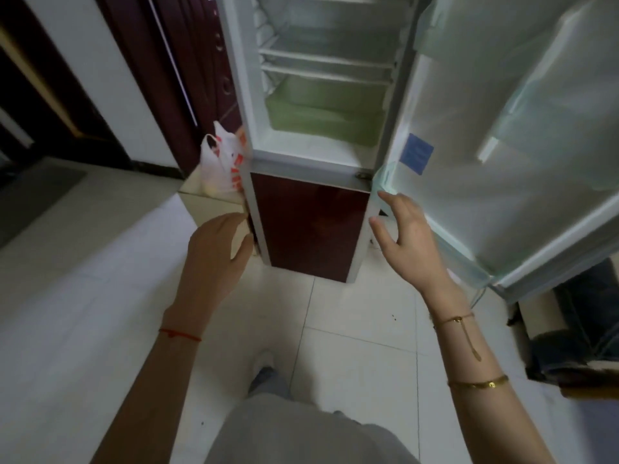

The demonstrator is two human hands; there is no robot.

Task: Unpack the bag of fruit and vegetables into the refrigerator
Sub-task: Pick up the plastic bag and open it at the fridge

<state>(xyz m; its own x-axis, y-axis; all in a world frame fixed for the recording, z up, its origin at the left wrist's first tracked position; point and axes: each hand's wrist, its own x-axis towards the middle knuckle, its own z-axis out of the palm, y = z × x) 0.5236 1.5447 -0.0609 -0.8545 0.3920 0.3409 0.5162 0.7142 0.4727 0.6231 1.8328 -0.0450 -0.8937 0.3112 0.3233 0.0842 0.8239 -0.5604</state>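
Note:
The refrigerator [254, 95] stands ahead with its upper door [502, 155] swung open to the right. Inside are bare white shelves [328, 58] and a green crisper drawer [321, 112]. Its dark red lower door [308, 226] is closed. A white plastic bag [221, 165] with red print sits on a low pale box [207, 209] left of the refrigerator, with pale round items showing through it. My left hand [217, 249] hovers below the bag, fingers apart, holding nothing. Near the open door's bottom corner, my right hand [405, 229] is spread and empty.
White floor tiles [351, 329] lie underfoot. A dark red panel [174, 78] and a white wall stand left of the refrigerator. A cardboard box [576, 336] with dark contents sits on the floor under the open door. My shoe [264, 363] is below.

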